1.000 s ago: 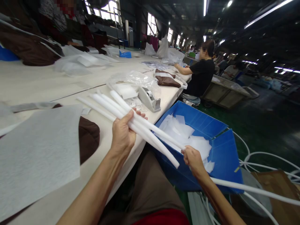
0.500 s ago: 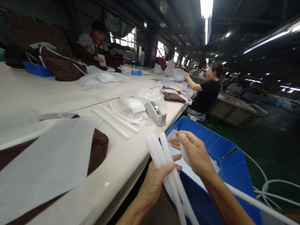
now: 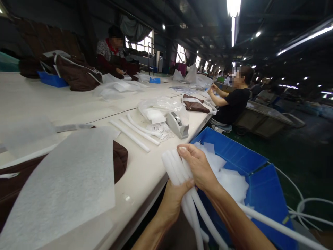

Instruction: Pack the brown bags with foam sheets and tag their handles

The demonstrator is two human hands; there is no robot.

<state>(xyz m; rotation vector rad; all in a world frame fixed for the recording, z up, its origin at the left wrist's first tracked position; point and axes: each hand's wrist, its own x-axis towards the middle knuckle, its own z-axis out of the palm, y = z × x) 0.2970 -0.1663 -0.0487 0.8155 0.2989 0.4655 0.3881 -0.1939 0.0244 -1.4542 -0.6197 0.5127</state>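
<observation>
My left hand (image 3: 173, 198) is closed around a bundle of white foam rods (image 3: 171, 167), just past the table's edge. Their upper ends stand side by side, and the lower parts hang below my hand. At the right of the bundle, my right hand (image 3: 199, 167) is closed with its thumb and fingers at the top of a rod, pressed against the others. Another long white rod (image 3: 275, 222) runs from beneath my right forearm to the lower right. Under my hands stands a blue bin (image 3: 231, 149) with white sheets (image 3: 230, 178) inside.
On the table (image 3: 145, 173) lie loose foam rods (image 3: 130, 135), a tape dispenser (image 3: 177, 125), clear plastic bags (image 3: 161, 104), and brown fabric (image 3: 121, 161) under a pale sheet (image 3: 78, 180). Two people sit farther along it. White tubing (image 3: 299, 201) coils at the right.
My right hand has moved left, bringing its rod against the bundle in my left hand. More white sheets in the bin now show.
</observation>
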